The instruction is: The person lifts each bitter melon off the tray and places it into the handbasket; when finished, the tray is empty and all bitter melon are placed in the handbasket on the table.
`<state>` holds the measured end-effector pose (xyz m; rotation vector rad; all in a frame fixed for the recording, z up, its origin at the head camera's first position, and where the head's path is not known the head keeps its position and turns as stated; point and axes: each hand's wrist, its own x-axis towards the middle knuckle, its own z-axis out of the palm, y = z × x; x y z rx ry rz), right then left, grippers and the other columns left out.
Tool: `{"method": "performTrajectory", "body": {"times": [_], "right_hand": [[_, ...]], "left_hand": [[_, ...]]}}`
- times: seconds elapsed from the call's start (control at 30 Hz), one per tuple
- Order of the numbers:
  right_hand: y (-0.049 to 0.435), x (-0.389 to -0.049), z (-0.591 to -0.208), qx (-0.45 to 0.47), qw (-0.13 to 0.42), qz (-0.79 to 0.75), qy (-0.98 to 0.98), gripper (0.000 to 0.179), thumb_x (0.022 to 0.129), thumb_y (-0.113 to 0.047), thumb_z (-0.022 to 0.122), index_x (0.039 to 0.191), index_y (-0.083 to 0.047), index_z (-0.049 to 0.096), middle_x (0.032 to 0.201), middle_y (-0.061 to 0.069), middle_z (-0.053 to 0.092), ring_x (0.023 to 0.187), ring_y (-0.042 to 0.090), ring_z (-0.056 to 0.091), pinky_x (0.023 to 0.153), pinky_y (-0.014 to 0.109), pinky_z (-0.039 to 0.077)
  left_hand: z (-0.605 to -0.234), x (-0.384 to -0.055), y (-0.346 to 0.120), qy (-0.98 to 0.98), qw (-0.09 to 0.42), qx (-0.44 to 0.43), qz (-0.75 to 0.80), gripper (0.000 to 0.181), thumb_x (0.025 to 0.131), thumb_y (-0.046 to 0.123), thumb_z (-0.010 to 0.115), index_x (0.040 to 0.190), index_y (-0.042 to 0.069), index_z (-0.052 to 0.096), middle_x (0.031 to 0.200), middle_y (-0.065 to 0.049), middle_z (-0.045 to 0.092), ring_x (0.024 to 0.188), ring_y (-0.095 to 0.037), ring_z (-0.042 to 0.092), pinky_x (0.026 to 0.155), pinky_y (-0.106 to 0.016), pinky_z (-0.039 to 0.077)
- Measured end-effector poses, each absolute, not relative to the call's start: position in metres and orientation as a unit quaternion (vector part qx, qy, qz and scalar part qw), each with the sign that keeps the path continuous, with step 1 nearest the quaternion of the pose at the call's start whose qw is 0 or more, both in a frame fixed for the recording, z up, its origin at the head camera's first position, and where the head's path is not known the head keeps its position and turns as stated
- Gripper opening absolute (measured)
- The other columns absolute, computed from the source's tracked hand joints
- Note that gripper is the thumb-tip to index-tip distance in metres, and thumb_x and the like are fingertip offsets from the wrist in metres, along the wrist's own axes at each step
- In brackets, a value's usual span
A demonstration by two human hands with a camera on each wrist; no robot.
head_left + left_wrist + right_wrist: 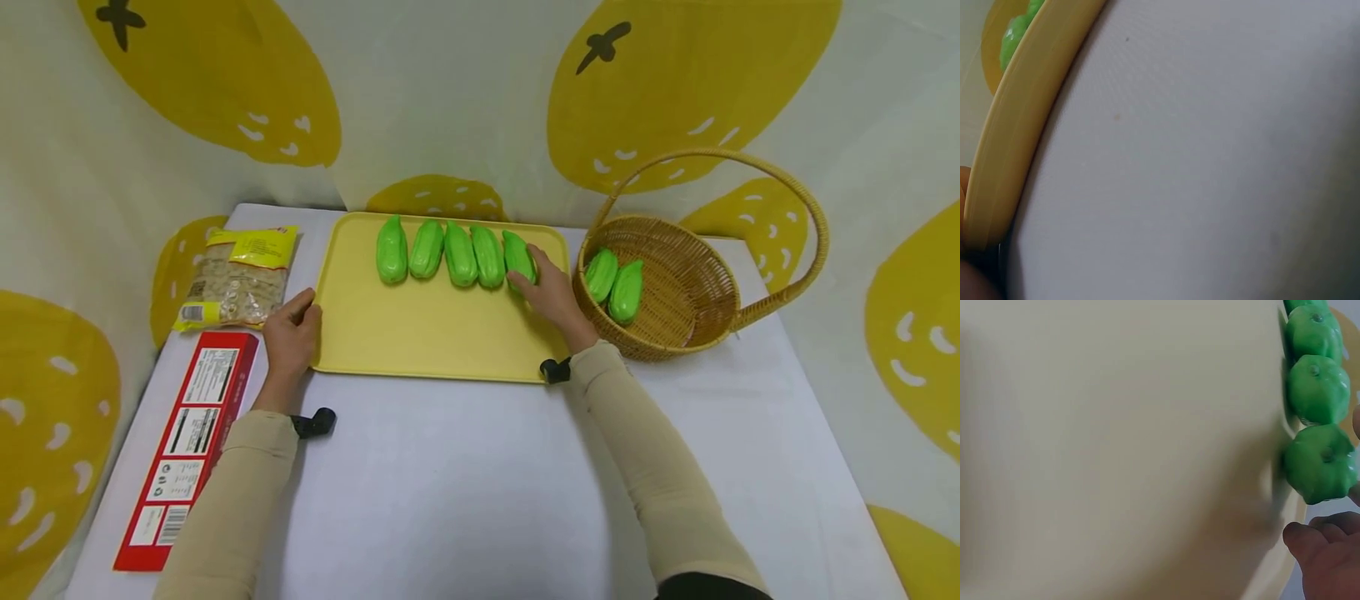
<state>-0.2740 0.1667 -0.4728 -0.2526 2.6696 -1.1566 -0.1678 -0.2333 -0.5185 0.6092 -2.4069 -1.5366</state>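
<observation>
A yellow tray [420,333] lies on the table and bears several glossy green, ridged, gourd-shaped vegetables in a row along its far side. My left hand [291,335] grips the tray's left rim; in the left wrist view only bits of fingers show beside the rim [1029,125]. At the right end of the row, my right hand [551,292] is around the last green vegetable [519,255]. In the right wrist view the thumb [1316,544] stands apart from that vegetable [1319,464], with fingertips close at its other side, partly cut off.
A wicker basket [675,342] with a tall handle stands right of the tray, holding two more green vegetables [625,292]. Left of the tray lie a yellow clear-windowed food bag [243,279] and a long red box [187,450]. A patterned curtain [450,100] hangs behind the table.
</observation>
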Motion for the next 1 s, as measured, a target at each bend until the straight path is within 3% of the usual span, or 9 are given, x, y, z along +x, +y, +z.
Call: {"method": "performTrajectory", "body": {"times": [0.47,0.7,1.0], "right_hand": [[0.165,-0.276,-0.484,-0.067,0.098,-0.415,0.902,0.080,0.104,-0.040,0.057,0.165,-0.014,0.013,0.170,0.019,0.016,0.159,0.033,0.014,0.131,0.048,0.018],[0.162,-0.275,-0.485,-0.067,0.097,-0.411,0.904,0.078,0.105,-0.039,0.054,0.165,-0.014,0.012,0.170,0.015,0.021,0.157,0.035,0.023,0.130,0.049,0.024],[0.158,-0.274,-0.484,-0.076,0.084,-0.411,0.904,0.076,0.105,-0.038,0.056,0.165,-0.012,0.016,0.166,0.019,0.031,0.152,0.038,0.033,0.125,0.051,0.032]], "left_hand": [[-0.520,-0.170,-0.232,-0.820,0.111,0.199,-0.526,0.040,0.105,0.017,0.055,0.144,0.010,0.057,0.151,-0.008,0.056,0.143,-0.021,0.050,0.120,-0.039,0.042],[-0.521,-0.170,-0.233,-0.819,0.115,0.195,-0.527,0.040,0.105,0.017,0.055,0.144,0.009,0.057,0.151,-0.008,0.056,0.143,-0.021,0.050,0.120,-0.038,0.042],[-0.522,-0.169,-0.235,-0.819,0.116,0.202,-0.525,0.040,0.105,0.018,0.056,0.144,0.010,0.057,0.151,-0.008,0.056,0.144,-0.020,0.049,0.120,-0.037,0.042]]}}
